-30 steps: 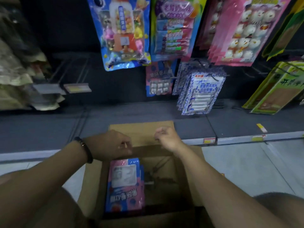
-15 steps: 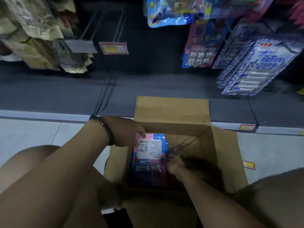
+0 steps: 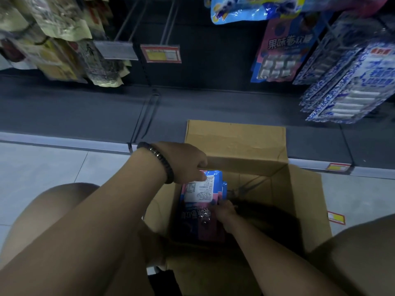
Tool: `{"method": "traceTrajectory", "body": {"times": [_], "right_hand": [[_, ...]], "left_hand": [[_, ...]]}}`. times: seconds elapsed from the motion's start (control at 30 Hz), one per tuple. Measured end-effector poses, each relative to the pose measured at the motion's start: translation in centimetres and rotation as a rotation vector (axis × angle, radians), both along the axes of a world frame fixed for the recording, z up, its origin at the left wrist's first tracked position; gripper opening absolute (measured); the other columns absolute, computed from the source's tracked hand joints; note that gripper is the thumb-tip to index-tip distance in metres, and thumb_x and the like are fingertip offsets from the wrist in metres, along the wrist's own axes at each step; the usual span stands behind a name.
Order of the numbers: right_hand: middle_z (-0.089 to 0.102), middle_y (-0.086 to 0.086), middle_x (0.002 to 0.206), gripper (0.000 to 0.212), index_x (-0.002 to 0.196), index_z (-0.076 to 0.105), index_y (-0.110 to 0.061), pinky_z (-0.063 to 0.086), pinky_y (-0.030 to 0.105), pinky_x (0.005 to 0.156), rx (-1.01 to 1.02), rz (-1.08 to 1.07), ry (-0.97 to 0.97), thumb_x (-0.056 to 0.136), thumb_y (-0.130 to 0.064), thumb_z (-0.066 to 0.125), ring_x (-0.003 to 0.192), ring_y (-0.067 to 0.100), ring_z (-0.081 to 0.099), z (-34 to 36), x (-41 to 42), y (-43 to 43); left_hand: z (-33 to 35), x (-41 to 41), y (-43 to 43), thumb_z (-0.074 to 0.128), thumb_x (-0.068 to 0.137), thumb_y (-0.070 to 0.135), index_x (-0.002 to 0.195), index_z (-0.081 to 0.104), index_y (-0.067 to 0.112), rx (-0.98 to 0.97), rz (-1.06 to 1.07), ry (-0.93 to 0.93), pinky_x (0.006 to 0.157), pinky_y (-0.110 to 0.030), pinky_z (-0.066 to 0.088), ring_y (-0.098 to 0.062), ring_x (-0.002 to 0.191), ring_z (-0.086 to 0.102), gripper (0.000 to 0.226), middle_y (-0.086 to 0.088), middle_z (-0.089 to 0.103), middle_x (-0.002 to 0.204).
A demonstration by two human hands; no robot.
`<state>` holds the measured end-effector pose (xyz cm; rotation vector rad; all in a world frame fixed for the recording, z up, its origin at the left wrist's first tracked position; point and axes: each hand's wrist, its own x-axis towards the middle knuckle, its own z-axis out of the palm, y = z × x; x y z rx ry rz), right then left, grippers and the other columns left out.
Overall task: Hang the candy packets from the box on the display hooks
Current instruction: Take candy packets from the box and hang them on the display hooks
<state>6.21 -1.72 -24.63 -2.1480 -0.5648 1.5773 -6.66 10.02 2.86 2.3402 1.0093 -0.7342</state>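
Candy packets (image 3: 202,201): a blue-and-pink stack lying in the left part of the box (image 3: 235,142), its print upside down from the wearer's side. The cardboard box stands open on the floor, just near of the dark shelf base, with its far flap upright. At far right hangs a matching packet (image 3: 280,50); at far centre two long bare display hooks (image 3: 168,20) reach out over a red price tag (image 3: 160,53). The left hand (image 3: 186,161) curls its fingers over the stack's far edge and grips it. The right hand (image 3: 224,209) touches the stack's right edge low in the box, where shadow hides the fingers, so whether they pinch or only press cannot be told. Likely hazards, in order of scale:

- The upright flap stands between the stack and the hooks and may snag a lift that is too low.
- Glossy film held at one edge may let several packets fan out and slide back into the box.
- The inverted packets probably need turning, and a turn made in mid-air loosens the grip.
- The hooks are thin and the light is dim, so a hang hole may miss the tip and the packet drop to the shelf base.
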Motion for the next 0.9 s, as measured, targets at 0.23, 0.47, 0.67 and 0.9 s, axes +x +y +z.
{"method": "traceTrajectory", "body": {"times": [0.23, 0.47, 0.67, 0.9], "right_hand": [[0.077, 0.012, 0.121, 0.025, 0.119, 0.078, -0.014, 0.05, 0.027, 0.081, 0.097, 0.079, -0.174, 0.101, -0.02, 0.062, 0.101, 0.025, 0.071, 2.3, 1.3, 0.8], [0.082, 0.012, 0.093, 0.014, 0.102, 0.076, -0.015, 0.063, 0.06, 0.088, 0.202, -0.048, 0.059, 0.104, -0.017, 0.062, 0.087, 0.035, 0.081, 9.6, 4.1, 1.8], [0.08, 0.023, 0.108, 0.019, 0.122, 0.07, -0.003, 0.065, 0.05, 0.083, 0.346, 0.029, 0.226, 0.108, -0.008, 0.058, 0.09, 0.037, 0.078, 21.5, 9.0, 3.7], [0.081, 0.019, 0.106, 0.02, 0.121, 0.072, -0.006, 0.063, 0.054, 0.088, 0.527, 0.053, 0.143, 0.108, -0.015, 0.06, 0.102, 0.043, 0.077, 30.1, 14.0, 2.1]], "left_hand": [[0.2, 1.2, -0.9, 0.045, 0.11, 0.04, 0.15, 0.053, 0.022, -0.018, 0.013, -0.032, 0.092, -0.023, 0.034, -0.022, 0.135, 0.053, 0.045, -0.002, 0.056, 0.152], [-0.9, -0.1, -0.7, 0.048, 0.109, 0.044, 0.151, 0.051, 0.02, 0.004, 0.014, 0.045, 0.091, -0.025, 0.037, -0.024, 0.132, 0.056, 0.049, -0.006, 0.057, 0.151], [-1.3, -0.9, -0.5, 0.057, 0.102, 0.051, 0.143, 0.056, 0.019, 0.128, 0.136, -0.035, 0.099, -0.033, 0.049, -0.028, 0.123, 0.062, 0.052, -0.009, 0.063, 0.141], [0.7, 2.1, -0.9, 0.053, 0.104, 0.048, 0.116, 0.069, 0.013, 0.037, 0.508, -0.582, 0.086, -0.034, 0.057, -0.022, 0.102, 0.071, 0.04, -0.01, 0.072, 0.122]]}}
